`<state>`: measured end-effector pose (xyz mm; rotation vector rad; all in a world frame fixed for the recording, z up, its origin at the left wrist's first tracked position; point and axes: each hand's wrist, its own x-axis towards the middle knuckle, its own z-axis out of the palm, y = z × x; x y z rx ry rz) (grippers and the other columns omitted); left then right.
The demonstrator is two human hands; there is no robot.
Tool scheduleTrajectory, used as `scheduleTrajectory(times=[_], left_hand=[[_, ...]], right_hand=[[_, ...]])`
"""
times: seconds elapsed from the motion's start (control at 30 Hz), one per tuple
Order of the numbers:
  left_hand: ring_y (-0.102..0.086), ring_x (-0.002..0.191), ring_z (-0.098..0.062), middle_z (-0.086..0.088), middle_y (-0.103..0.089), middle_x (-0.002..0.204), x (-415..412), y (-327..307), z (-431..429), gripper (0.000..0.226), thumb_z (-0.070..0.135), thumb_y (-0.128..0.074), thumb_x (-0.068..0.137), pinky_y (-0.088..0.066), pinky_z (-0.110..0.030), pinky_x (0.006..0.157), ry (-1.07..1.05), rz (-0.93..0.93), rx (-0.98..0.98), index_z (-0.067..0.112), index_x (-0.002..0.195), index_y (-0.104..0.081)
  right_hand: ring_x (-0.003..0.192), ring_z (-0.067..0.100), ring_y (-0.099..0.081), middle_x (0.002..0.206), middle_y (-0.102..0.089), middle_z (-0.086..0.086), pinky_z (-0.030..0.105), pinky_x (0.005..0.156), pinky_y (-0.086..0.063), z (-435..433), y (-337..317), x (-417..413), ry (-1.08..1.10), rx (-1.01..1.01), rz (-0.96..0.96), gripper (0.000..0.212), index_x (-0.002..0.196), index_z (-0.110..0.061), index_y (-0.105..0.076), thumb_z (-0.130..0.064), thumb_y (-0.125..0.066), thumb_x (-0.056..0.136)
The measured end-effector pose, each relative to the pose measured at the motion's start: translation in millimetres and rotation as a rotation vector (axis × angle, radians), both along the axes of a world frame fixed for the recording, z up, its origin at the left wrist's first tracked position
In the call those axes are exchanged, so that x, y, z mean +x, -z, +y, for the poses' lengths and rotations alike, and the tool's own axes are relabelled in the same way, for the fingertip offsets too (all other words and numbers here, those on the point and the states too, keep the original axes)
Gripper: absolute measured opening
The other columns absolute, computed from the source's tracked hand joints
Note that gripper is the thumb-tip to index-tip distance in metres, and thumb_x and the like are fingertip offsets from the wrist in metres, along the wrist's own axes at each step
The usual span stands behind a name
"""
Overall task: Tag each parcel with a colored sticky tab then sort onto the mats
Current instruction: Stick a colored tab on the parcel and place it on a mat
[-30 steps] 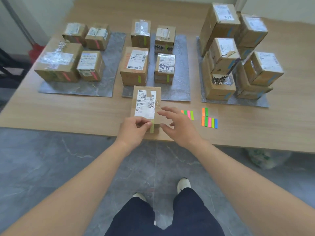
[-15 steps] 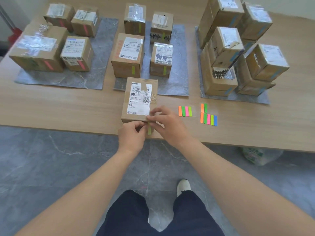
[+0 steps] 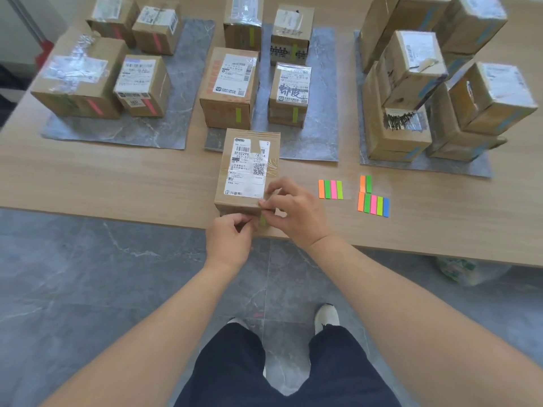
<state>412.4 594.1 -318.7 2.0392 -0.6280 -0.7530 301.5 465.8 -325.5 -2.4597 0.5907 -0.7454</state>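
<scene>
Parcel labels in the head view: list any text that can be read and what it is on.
"SF02298": label on the front parcel under both hands.
"537-53": same label, next line.
"WU": same label, lower left.
Handwritten characters on the middle mat's right parcel: not legible.
All other labels: too small or blurred.

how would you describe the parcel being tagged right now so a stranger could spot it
Start at the middle mat, whose boxes carry green tabs. Just in front of it, at the table's near edge, one parcel lies off every mat. Unlike the others, it has both hands at its front face, on a green tab.
</scene>
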Motion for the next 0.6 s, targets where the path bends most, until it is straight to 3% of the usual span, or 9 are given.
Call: scheduleTrajectory(times=[0.17,0.23,0.33,0.43,0.53,0.6], left_hand=[[-0.073,0.063,-0.019,0.000,-0.073,0.066,28.9,15.5,24.9,0.016,0.023,-0.064,0.084,-0.062,-0.045,0.074,-0.195,0.080,0.140,0.025,0.072,-0.073],[-0.075,0.070,-0.023,-0.003,-0.074,0.070,41.1,15.6,30.2,0.013,0.022,-0.063,0.085,-0.062,-0.045,0.074,-0.295,0.134,0.111,0.021,0.074,-0.072],[-0.074,0.088,-0.029,-0.013,-0.072,0.085,51.2,5.3,24.7,0.017,0.010,-0.055,0.095,-0.061,-0.034,0.069,-0.406,0.236,0.001,0.012,0.085,-0.068],[-0.073,0.096,-0.027,-0.014,-0.073,0.095,55.6,-7.4,14.4,0.019,0.012,-0.049,0.097,-0.060,-0.033,0.079,-0.419,0.275,-0.095,0.013,0.095,-0.068],[-0.071,0.101,-0.018,-0.006,-0.075,0.105,56.2,-21.7,3.2,0.029,0.020,-0.046,0.098,-0.057,-0.032,0.090,-0.381,0.312,-0.129,0.014,0.113,-0.069],[-0.068,0.105,-0.015,-0.002,-0.073,0.112,52.9,-33.6,-5.6,0.035,0.022,-0.042,0.100,-0.052,-0.030,0.096,-0.343,0.367,-0.151,0.015,0.125,-0.065]], right_hand=[[0.080,0.021,-0.059,0.112,-0.064,0.003,0.032,0.050,-0.049,7.1,1.1,2.9,0.039,-0.043,0.008,0.019,0.079,-0.014,-0.063,-0.006,-0.080,0.074],[0.085,0.023,-0.057,0.118,-0.060,0.003,0.031,0.048,-0.047,13.9,6.9,5.3,0.059,-0.073,0.034,0.026,0.084,-0.014,-0.059,-0.001,-0.077,0.071],[0.087,0.023,-0.056,0.126,-0.051,0.002,0.026,0.048,-0.036,20.3,16.7,6.5,0.095,-0.115,0.047,0.029,0.090,-0.012,-0.060,0.004,-0.075,0.072],[0.086,0.022,-0.054,0.127,-0.046,0.002,0.025,0.048,-0.032,21.4,18.2,6.8,0.119,-0.149,0.068,0.030,0.093,-0.013,-0.058,0.004,-0.074,0.074],[0.088,0.022,-0.057,0.128,-0.047,0.000,0.031,0.048,-0.047,25.1,8.8,5.5,0.102,-0.055,0.090,0.030,0.098,-0.019,-0.051,-0.013,-0.074,0.080],[0.096,0.019,-0.059,0.130,-0.045,-0.007,0.037,0.067,-0.055,31.5,-3.7,3.8,0.143,0.195,0.065,0.034,0.110,-0.023,-0.055,-0.034,-0.076,0.085]])
